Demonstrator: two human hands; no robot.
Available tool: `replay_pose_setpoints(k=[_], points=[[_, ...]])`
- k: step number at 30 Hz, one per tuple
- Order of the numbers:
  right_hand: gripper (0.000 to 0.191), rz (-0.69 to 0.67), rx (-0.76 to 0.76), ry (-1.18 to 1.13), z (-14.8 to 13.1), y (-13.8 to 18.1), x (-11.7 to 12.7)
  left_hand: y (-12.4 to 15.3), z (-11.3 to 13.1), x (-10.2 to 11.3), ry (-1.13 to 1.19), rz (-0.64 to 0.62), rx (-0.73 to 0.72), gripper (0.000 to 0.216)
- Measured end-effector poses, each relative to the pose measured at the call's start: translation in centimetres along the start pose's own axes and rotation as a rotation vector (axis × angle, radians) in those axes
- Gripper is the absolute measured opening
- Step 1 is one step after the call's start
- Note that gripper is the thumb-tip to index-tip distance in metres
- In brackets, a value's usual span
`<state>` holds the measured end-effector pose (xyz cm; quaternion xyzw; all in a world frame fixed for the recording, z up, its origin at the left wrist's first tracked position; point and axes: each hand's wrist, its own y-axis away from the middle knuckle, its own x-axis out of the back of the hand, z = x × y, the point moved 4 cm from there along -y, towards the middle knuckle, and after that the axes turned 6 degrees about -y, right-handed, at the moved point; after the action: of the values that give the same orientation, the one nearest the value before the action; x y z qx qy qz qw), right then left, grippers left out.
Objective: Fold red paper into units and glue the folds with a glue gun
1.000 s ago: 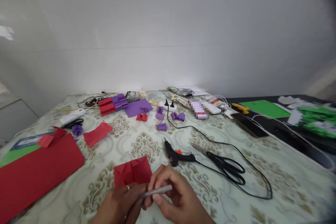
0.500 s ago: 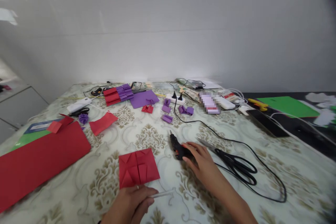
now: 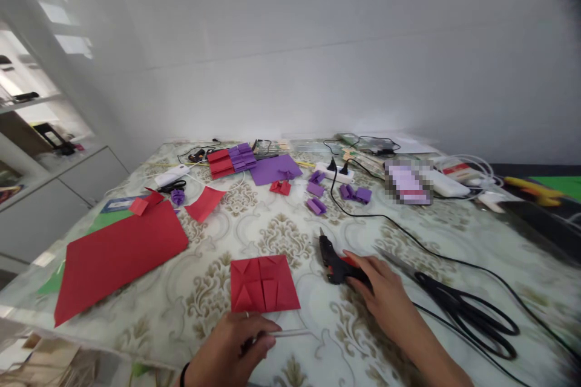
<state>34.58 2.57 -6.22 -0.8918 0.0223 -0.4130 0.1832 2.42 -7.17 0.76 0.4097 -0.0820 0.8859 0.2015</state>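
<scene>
My left hand (image 3: 233, 347) is closed at the near edge of the folded red paper (image 3: 264, 284), pinching a thin pale stick (image 3: 293, 333) that points to the right; its exact kind is unclear. A black glue gun (image 3: 333, 267) lies on the tablecloth with its nozzle pointing away from me. Fingers of my right hand (image 3: 384, 287) are closed around the gun's handle. The red square lies flat, its flaps folded toward the middle, left of the gun. Right of my right hand is a pair of black-handled scissors (image 3: 463, 308).
A large red sheet (image 3: 124, 260) covers the left side. Small purple folded pieces (image 3: 316, 205) lie behind the gun, near a white power strip (image 3: 333, 173). A black cord (image 3: 399, 227) crosses the right side. A phone (image 3: 408, 182) lies at the back right.
The view has swung left, so everything appears shifted to the right. Both hands keep nearly the same places relative to the red square and the glue gun.
</scene>
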Motion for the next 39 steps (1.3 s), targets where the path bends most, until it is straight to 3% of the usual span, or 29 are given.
replay_pose_setpoints(k=[5, 8, 13, 16, 19, 23, 30, 39], points=[[0.034, 0.195, 0.002, -0.041, -1.4, -0.4, 1.2, 0.2, -1.5, 0.3, -0.037, 0.097, 0.049, 0.032], [0.031, 0.247, -0.061, -0.109, -2.0, -0.3, 1.6, -0.1, -1.2, 0.6, -0.004, 0.05, 0.031, 0.031], [0.044, 0.236, -0.272, -0.324, -3.4, -0.5, 2.4, -1.3, 1.2, 2.1, 0.134, -0.118, 0.059, 0.043], [0.047, 0.2, -0.271, -0.509, -6.1, -1.1, 3.2, -2.5, 2.7, 3.4, 0.256, -0.116, 0.12, 0.046], [0.047, 0.127, -0.266, -0.671, -8.8, -1.4, 3.4, -3.8, 4.0, 3.9, 0.375, -0.143, 0.093, 0.044], [0.043, 0.106, -0.267, -0.772, -10.9, -0.7, 2.7, -4.6, 4.6, 2.7, 0.484, -0.155, 0.088, 0.042], [0.041, 0.141, -0.301, -0.908, -11.5, 0.8, 0.8, -3.9, 3.7, -0.6, 0.763, -0.13, 0.121, 0.051], [0.042, 0.205, -0.267, -0.863, -11.5, 0.9, 0.3, -3.2, 2.5, -1.4, 0.864, -0.063, 0.155, 0.053]])
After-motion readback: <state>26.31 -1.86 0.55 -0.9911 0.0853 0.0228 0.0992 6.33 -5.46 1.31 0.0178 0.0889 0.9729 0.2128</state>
